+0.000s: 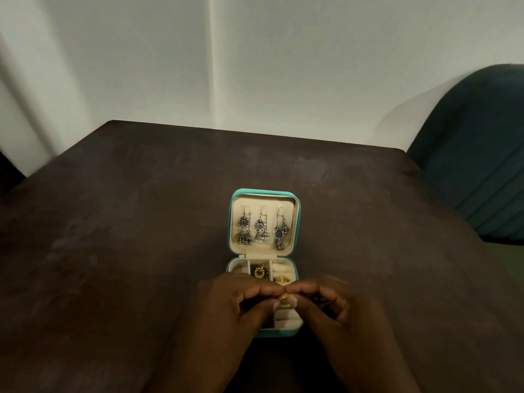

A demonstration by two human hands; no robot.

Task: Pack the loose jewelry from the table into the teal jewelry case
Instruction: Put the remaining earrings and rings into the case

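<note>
I see a dark tabletop (113, 251) with the teal case (231, 222) sitting open near its front edge. The lid stands up behind the tray. My left hand (235, 304) and right hand (340, 307) meet over the front of the tray and hide the near compartments, so I judge the first risk is steering blind: I cannot see which slot is free below.

Three silver earrings (262, 226) hang in the lid. A wrist bumping the case could, I think, tip the lid forward or shake them loose. A gold ring (281, 279) already lies in the right-hand compartment.

The smallest thing is the little gold piece (284, 297), held just above the tray. The fingers (263, 290) of both hands are curled in and pinch it between their tips. If the two hands pull unevenly or one lets go early, it may slip. It could then fall into the wrong compartment or bounce out onto the dark surface, where it would be hard to find.
</note>
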